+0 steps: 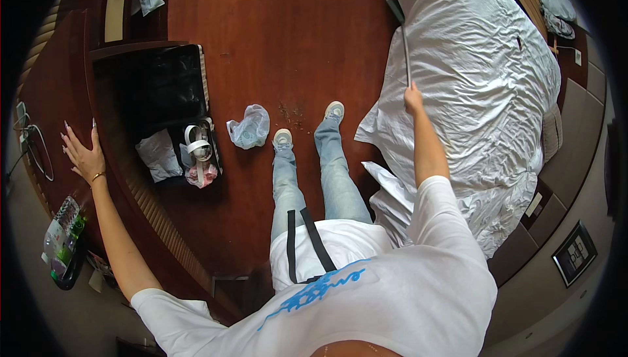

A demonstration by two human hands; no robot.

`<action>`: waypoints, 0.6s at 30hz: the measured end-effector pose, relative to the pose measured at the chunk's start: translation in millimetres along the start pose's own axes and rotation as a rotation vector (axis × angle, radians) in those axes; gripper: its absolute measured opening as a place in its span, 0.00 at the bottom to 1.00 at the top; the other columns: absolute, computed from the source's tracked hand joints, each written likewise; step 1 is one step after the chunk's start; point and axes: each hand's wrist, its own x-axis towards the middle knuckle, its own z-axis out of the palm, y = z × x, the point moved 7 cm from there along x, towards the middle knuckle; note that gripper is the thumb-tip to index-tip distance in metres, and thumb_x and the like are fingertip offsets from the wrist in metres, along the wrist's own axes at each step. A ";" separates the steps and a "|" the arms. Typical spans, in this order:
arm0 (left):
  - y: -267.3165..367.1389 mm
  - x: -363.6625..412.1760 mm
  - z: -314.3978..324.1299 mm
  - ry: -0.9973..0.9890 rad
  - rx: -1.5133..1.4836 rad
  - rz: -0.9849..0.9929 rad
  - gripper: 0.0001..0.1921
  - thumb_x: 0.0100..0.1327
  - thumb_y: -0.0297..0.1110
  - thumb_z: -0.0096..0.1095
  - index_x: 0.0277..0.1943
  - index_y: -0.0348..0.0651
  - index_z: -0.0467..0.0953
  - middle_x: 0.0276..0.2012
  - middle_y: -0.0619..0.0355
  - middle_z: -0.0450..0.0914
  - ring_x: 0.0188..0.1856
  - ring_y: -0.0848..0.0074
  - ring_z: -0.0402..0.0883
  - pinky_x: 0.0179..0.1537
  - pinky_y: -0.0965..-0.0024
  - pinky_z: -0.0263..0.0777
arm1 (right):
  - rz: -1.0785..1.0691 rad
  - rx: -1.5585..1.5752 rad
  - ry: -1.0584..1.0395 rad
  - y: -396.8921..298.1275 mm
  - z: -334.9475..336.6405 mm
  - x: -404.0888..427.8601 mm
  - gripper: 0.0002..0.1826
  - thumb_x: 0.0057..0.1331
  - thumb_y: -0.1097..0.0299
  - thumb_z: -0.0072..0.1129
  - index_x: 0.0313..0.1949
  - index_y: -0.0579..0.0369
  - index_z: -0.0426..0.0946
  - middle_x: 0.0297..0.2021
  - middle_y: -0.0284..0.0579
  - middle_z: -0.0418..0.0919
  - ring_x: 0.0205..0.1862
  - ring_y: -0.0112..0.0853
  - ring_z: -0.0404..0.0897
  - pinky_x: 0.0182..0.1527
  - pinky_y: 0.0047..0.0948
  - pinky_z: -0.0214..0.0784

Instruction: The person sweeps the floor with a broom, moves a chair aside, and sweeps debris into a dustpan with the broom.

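Observation:
My right hand (pixel 414 99) is closed around the thin metal handle (pixel 406 57) of a long-handled cleaning tool. The tool's dark flat head (pixel 395 7) is at the far end, beside the bed; I cannot tell whether it is a broom or a dustpan. My left hand (pixel 87 155) rests on the dark wooden desktop (pixel 54 87) with its fingers spread, holding nothing. On the reddish-brown floor (pixel 284 23), a patch of fine debris (pixel 292 114) lies just ahead of my shoes. A translucent white plastic bag (pixel 249 127) sits to the left of the debris.
Rumpled white bedding (pixel 481 87) covers the bed on the right and hangs towards the floor. Beneath the desk are a glossy black padded item (pixel 152 79) and several bags. Cables (pixel 37 141) and a tray of bottles (pixel 66 244) lie on the left.

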 end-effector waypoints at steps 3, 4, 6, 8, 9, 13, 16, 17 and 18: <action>-0.4 -0.3 -0.4 -0.013 -0.008 -0.011 0.35 0.52 0.61 0.45 0.61 0.59 0.48 0.62 0.58 0.46 0.63 0.59 0.44 0.53 0.38 0.42 | -0.038 -0.003 -0.108 52.8 21.1 -62.1 0.28 0.56 0.68 0.36 0.58 0.49 0.52 0.16 0.52 0.70 0.12 0.34 0.68 0.15 0.33 0.61; 0.4 -1.1 -1.4 -0.009 -0.018 0.001 0.35 0.52 0.61 0.45 0.61 0.59 0.48 0.62 0.58 0.46 0.63 0.59 0.44 0.53 0.38 0.42 | -0.091 -0.022 -0.055 66.8 26.5 -94.0 0.27 0.56 0.68 0.36 0.58 0.49 0.52 0.18 0.53 0.71 0.12 0.35 0.69 0.16 0.34 0.62; -0.6 -1.5 -1.1 -0.023 -0.004 -0.015 0.35 0.52 0.62 0.43 0.61 0.59 0.48 0.62 0.57 0.45 0.63 0.59 0.43 0.53 0.37 0.42 | -0.207 -0.084 0.037 85.4 36.0 -166.9 0.25 0.58 0.69 0.36 0.58 0.47 0.53 0.14 0.45 0.68 0.12 0.29 0.65 0.16 0.29 0.59; -0.8 -2.6 -1.3 -0.025 -0.012 -0.010 0.35 0.52 0.63 0.43 0.61 0.60 0.47 0.62 0.57 0.45 0.63 0.58 0.42 0.52 0.36 0.41 | 0.127 0.021 -0.156 123.4 47.2 -243.8 0.26 0.60 0.66 0.34 0.59 0.37 0.49 0.11 0.42 0.63 0.08 0.29 0.62 0.11 0.31 0.56; -1.7 -2.6 -0.7 -0.031 -0.009 -0.019 0.36 0.52 0.63 0.42 0.61 0.60 0.46 0.62 0.56 0.44 0.63 0.57 0.42 0.52 0.36 0.41 | 0.317 0.085 -0.300 138.4 47.6 -284.5 0.26 0.60 0.65 0.34 0.59 0.36 0.49 0.10 0.40 0.62 0.07 0.28 0.61 0.09 0.28 0.54; -1.9 -4.5 -1.5 -0.026 -0.033 0.004 0.36 0.51 0.65 0.41 0.61 0.62 0.44 0.62 0.55 0.44 0.63 0.56 0.42 0.51 0.34 0.41 | 0.398 0.344 -0.297 131.6 9.8 -361.8 0.24 0.59 0.68 0.36 0.57 0.41 0.56 0.10 0.35 0.61 0.06 0.23 0.57 0.08 0.24 0.50; -1.4 -5.1 -2.9 -0.027 -0.038 0.003 0.37 0.51 0.65 0.40 0.61 0.63 0.43 0.62 0.55 0.44 0.63 0.56 0.41 0.50 0.33 0.41 | 0.368 0.485 -0.228 122.3 -2.1 -361.6 0.22 0.60 0.69 0.38 0.56 0.43 0.59 0.09 0.29 0.55 0.06 0.20 0.54 0.08 0.22 0.48; -1.3 -5.4 -3.1 -0.030 -0.038 -0.006 0.37 0.51 0.66 0.40 0.61 0.63 0.43 0.62 0.55 0.44 0.63 0.56 0.41 0.50 0.33 0.40 | 0.305 0.486 -0.207 115.6 0.1 -346.4 0.22 0.60 0.69 0.38 0.56 0.43 0.59 0.09 0.29 0.54 0.06 0.21 0.54 0.08 0.22 0.48; -1.2 -5.1 -3.5 -0.030 -0.038 -0.017 0.37 0.51 0.66 0.40 0.61 0.63 0.43 0.62 0.54 0.43 0.63 0.55 0.41 0.50 0.33 0.40 | 0.232 0.453 -0.156 107.9 4.2 -326.2 0.22 0.60 0.69 0.37 0.56 0.43 0.58 0.09 0.29 0.54 0.06 0.21 0.54 0.08 0.22 0.48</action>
